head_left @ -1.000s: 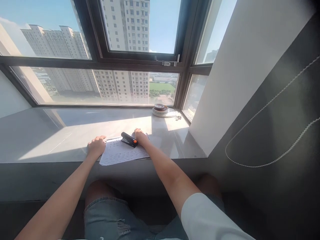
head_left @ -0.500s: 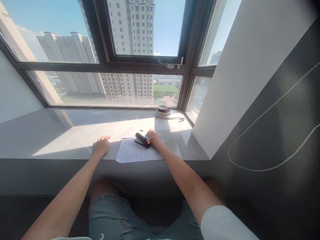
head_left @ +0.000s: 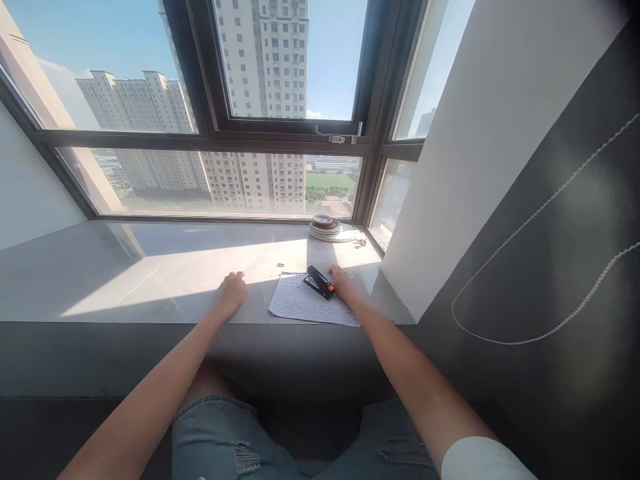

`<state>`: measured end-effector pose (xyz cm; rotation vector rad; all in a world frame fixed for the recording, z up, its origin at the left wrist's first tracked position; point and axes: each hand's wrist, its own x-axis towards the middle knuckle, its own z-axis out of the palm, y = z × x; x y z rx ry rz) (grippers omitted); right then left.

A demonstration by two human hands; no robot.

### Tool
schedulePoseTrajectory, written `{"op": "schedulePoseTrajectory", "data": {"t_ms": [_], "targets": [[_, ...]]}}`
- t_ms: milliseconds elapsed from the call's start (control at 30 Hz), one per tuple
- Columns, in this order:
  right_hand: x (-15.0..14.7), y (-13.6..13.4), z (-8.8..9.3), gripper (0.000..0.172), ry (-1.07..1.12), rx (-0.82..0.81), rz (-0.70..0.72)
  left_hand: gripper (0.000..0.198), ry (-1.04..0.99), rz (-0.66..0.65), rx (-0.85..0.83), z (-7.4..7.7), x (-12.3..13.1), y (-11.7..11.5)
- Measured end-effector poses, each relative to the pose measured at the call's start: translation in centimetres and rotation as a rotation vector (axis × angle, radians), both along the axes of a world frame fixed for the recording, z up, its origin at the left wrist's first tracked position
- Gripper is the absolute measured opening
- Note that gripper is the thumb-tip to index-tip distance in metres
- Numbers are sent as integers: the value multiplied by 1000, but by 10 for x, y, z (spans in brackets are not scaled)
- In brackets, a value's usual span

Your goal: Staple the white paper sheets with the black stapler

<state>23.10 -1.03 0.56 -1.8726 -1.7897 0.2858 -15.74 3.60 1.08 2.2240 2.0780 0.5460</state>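
Sheets of printed paper (head_left: 300, 303) lie on the window sill close to its front edge. On top of them rests a black stapler (head_left: 320, 283) with an orange part at its near end. Just right of the stapler, my right hand (head_left: 344, 285) has its fingers bent over the right side of the sheets, hiding that edge. My left hand (head_left: 233, 291) rests on the sill left of the paper, fingers curled in, with nothing seen in it. A few tiny dark pieces, perhaps staples (head_left: 281, 265), lie behind the paper.
At the back right of the sill (head_left: 165, 300) stands a stack of round, plate-like things (head_left: 325, 228), with a small metal item (head_left: 360, 243) beside it. A window frame (head_left: 225, 219) closes off the back. A beaded cord (head_left: 500, 343) hangs at the right wall.
My right hand has moved right, and the sheets and stapler have slid right along with it. My left hand has also shifted right along the sill.
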Motion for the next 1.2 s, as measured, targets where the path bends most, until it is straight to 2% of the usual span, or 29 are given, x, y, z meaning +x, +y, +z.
{"op": "schedulePoseTrajectory", "data": {"t_ms": [100,133,200,333,433,533,633,700,767,833,900,967,1067,1200], "targets": [[1,0,0,27,-1,-2,12,43,-176,-408,151,-7,54,1],[2,1,-1,28,-2,-2,15,43,-214,-500,177,-10,69,3],[4,1,-2,30,-5,-1,23,43,-255,-565,190,-16,89,8],[13,-1,-6,32,-12,11,26,41,-255,-495,131,-25,99,18],[18,-2,-10,34,-3,19,17,41,-267,-478,141,-25,102,14],[20,0,-10,36,22,33,35,46,-258,-607,143,-23,114,-1],[20,0,-2,39,51,81,51,51,-182,-707,24,-24,128,-16],[21,-5,6,39,130,202,58,58,-124,-681,-45,-25,134,-23],[21,-14,11,36,264,302,135,62,-85,-656,-66,-25,137,-26],[19,-24,11,36,341,269,263,63,-78,-654,-81,-24,139,-26],[17,-33,6,43,302,171,331,63,-79,-644,-105,-21,142,-27],[15,-37,-2,43,257,148,320,61,-72,-597,-125,-19,146,-29],[15,-37,-11,39,301,187,291,63,-41,-513,-115,-17,151,-34],[19,-36,-11,42,373,187,277,57,-104,-490,-30,-19,156,-40]]}}
